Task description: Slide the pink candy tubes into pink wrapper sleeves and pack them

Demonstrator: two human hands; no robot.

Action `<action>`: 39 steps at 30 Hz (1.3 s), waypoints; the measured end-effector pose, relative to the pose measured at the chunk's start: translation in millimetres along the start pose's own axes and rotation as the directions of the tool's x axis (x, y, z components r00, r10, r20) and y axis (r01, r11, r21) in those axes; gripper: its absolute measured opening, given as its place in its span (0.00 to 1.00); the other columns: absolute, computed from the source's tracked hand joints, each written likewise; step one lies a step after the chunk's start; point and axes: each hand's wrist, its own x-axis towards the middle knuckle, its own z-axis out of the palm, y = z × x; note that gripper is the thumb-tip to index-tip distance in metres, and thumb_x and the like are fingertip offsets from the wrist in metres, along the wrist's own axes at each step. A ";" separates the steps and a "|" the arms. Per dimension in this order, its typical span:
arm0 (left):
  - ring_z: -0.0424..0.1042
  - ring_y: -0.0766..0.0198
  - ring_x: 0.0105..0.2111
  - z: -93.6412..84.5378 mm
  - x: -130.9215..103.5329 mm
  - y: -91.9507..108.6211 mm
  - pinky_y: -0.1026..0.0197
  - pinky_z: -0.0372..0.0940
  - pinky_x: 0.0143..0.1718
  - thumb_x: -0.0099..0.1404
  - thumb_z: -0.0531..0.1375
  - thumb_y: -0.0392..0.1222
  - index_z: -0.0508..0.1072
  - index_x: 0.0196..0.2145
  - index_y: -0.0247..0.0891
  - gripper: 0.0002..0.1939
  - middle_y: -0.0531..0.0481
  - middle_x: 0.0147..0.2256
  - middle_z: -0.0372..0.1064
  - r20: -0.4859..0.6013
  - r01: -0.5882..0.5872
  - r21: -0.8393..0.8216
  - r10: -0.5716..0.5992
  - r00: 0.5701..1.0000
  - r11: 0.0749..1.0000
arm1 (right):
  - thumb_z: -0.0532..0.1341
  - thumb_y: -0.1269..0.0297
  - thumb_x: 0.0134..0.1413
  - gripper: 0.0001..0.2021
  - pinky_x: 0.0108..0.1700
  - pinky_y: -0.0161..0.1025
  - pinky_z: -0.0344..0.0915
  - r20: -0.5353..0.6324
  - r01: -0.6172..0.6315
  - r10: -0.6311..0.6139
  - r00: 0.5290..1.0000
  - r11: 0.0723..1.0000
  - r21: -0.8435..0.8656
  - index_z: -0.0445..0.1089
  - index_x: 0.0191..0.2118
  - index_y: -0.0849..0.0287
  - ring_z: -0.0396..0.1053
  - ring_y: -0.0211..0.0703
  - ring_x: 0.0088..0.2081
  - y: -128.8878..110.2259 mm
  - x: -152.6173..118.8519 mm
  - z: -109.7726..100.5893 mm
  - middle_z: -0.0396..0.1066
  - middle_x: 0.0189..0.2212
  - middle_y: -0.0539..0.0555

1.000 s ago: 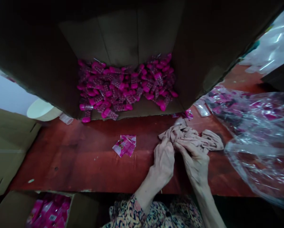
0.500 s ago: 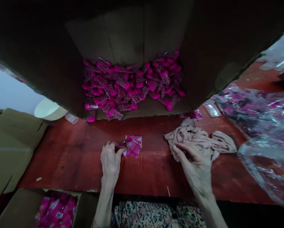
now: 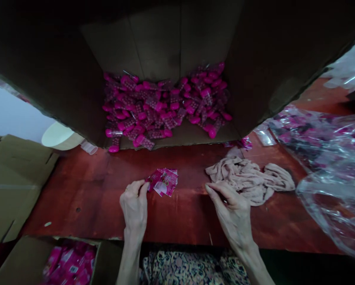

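Note:
My left hand (image 3: 134, 204) is closed, with its thumb and fingers pinching the edge of a pink printed card (image 3: 153, 180). That card overlaps a small fanned-out pile of similar pink cards (image 3: 168, 183) lying on the red table. To the right of the pile, my right hand (image 3: 233, 208) hovers over the tabletop with thumb and forefinger pressed together. Whatever may be between those fingertips is too small or hidden to tell. Just behind the right hand lies a crumpled beige cloth (image 3: 242, 174).
Beyond my hands a large cardboard box (image 3: 162, 47) lies open towards me, holding many pink-capped clear tubes (image 3: 159, 107). A clear plastic bag (image 3: 328, 190) is at right. A smaller box of pink packets (image 3: 72, 263) stands below left; a pale round container (image 3: 60, 136) is at the back left.
My left hand has drawn back slightly to the left, and more pink cards now show, fanned out. My right hand has moved left, off the cloth, its fingertips closing together.

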 end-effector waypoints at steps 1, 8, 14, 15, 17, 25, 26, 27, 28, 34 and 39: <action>0.69 0.59 0.28 -2.1 -1.2 1.2 0.58 0.61 0.34 0.55 0.59 0.43 0.75 0.27 0.38 0.08 0.47 0.27 0.73 -0.019 0.041 -0.051 -0.042 0.999 0.998 | 0.59 0.64 0.53 0.06 0.35 0.38 0.65 0.001 -0.008 0.008 1.000 1.000 0.012 0.72 0.31 0.58 0.69 0.42 0.30 -3.3 -0.6 1.1 0.72 0.27 0.52; 0.64 0.72 0.20 -3.2 -26.6 46.9 0.69 0.60 0.24 0.43 0.68 0.38 0.73 0.22 0.35 0.08 0.54 0.20 0.70 0.297 0.456 -0.758 -0.375 0.878 0.466 | 0.63 0.62 0.49 0.10 0.30 0.34 0.64 0.203 -0.179 0.126 0.971 0.946 0.270 0.71 0.39 0.58 0.67 0.39 0.30 -50.5 -8.8 35.3 0.70 0.30 0.51; 0.69 0.67 0.28 1.3 -39.9 61.5 0.65 0.64 0.34 0.46 0.67 0.36 0.77 0.33 0.35 0.13 0.48 0.30 0.75 0.551 0.590 -0.735 -0.211 0.807 0.334 | 0.58 0.67 0.54 0.11 0.27 0.32 0.58 0.213 -0.122 0.073 0.974 0.966 0.228 0.66 0.21 0.59 0.61 0.36 0.24 -48.1 -12.0 43.6 0.63 0.20 0.47; 0.69 0.66 0.29 1.7 -39.7 58.5 0.64 0.64 0.36 0.48 0.66 0.37 0.77 0.33 0.35 0.12 0.48 0.29 0.75 0.545 0.572 -0.716 -0.193 0.816 0.400 | 0.58 0.68 0.54 0.11 0.27 0.33 0.58 0.237 -0.084 0.036 0.971 0.977 0.194 0.67 0.22 0.59 0.62 0.36 0.24 -46.0 -11.6 41.3 0.63 0.20 0.48; 0.69 0.65 0.29 2.7 -38.9 52.3 0.64 0.63 0.37 0.50 0.66 0.40 0.78 0.30 0.36 0.08 0.50 0.26 0.74 0.482 0.504 -0.671 -0.196 0.854 0.544 | 0.58 0.69 0.53 0.09 0.27 0.34 0.58 0.284 -0.019 -0.022 0.958 0.990 0.140 0.69 0.24 0.59 0.62 0.38 0.25 -43.7 -10.8 37.1 0.65 0.21 0.49; 0.64 0.68 0.25 8.0 -40.4 44.7 0.67 0.60 0.29 0.48 0.67 0.39 0.78 0.24 0.37 0.04 0.55 0.22 0.70 0.405 0.443 -0.700 -0.199 0.892 0.560 | 0.59 0.68 0.54 0.10 0.28 0.35 0.60 0.326 0.012 -0.041 0.944 0.996 0.092 0.71 0.24 0.58 0.64 0.39 0.26 -45.1 -12.6 37.1 0.67 0.21 0.49; 0.64 0.69 0.24 9.9 -40.9 44.0 0.67 0.60 0.28 0.46 0.68 0.38 0.78 0.24 0.37 0.05 0.55 0.21 0.70 0.417 0.480 -0.709 -0.241 0.876 0.517 | 0.59 0.68 0.55 0.10 0.29 0.36 0.61 0.330 0.024 -0.053 0.942 0.996 0.091 0.71 0.24 0.57 0.64 0.40 0.26 -43.3 -13.3 37.2 0.67 0.21 0.49; 0.63 0.70 0.22 12.1 -41.3 43.5 0.68 0.60 0.27 0.44 0.69 0.38 0.77 0.23 0.36 0.06 0.55 0.20 0.69 0.431 0.516 -0.716 -0.283 0.857 0.471 | 0.59 0.67 0.55 0.10 0.30 0.37 0.61 0.331 0.038 -0.068 0.941 0.995 0.094 0.71 0.24 0.56 0.65 0.40 0.27 -41.2 -14.1 36.9 0.67 0.22 0.49; 0.62 0.71 0.21 14.2 -41.6 43.3 0.68 0.60 0.26 0.42 0.70 0.38 0.77 0.22 0.36 0.07 0.55 0.18 0.68 0.447 0.547 -0.720 -0.318 0.836 0.427 | 0.59 0.66 0.55 0.10 0.31 0.38 0.62 0.336 0.052 -0.084 0.938 0.993 0.103 0.72 0.24 0.55 0.65 0.41 0.28 -38.8 -15.2 36.3 0.67 0.22 0.49; 0.63 0.71 0.20 14.7 -40.0 45.8 0.67 0.61 0.25 0.39 0.71 0.39 0.77 0.20 0.33 0.09 0.52 0.18 0.70 0.551 0.631 -0.709 -0.311 0.775 0.315 | 0.57 0.62 0.57 0.10 0.32 0.38 0.65 0.386 -0.021 -0.042 0.922 0.987 0.157 0.73 0.29 0.54 0.67 0.42 0.30 -28.7 -16.4 28.1 0.70 0.25 0.51; 0.69 0.66 0.25 7.2 -33.1 40.2 0.64 0.65 0.32 0.41 0.70 0.38 0.79 0.25 0.32 0.10 0.46 0.24 0.75 0.618 0.667 -0.687 -0.250 0.745 0.289 | 0.57 0.62 0.56 0.09 0.32 0.37 0.66 0.427 -0.046 -0.029 0.904 0.985 0.164 0.74 0.31 0.56 0.69 0.42 0.29 -27.8 -11.8 26.1 0.72 0.25 0.50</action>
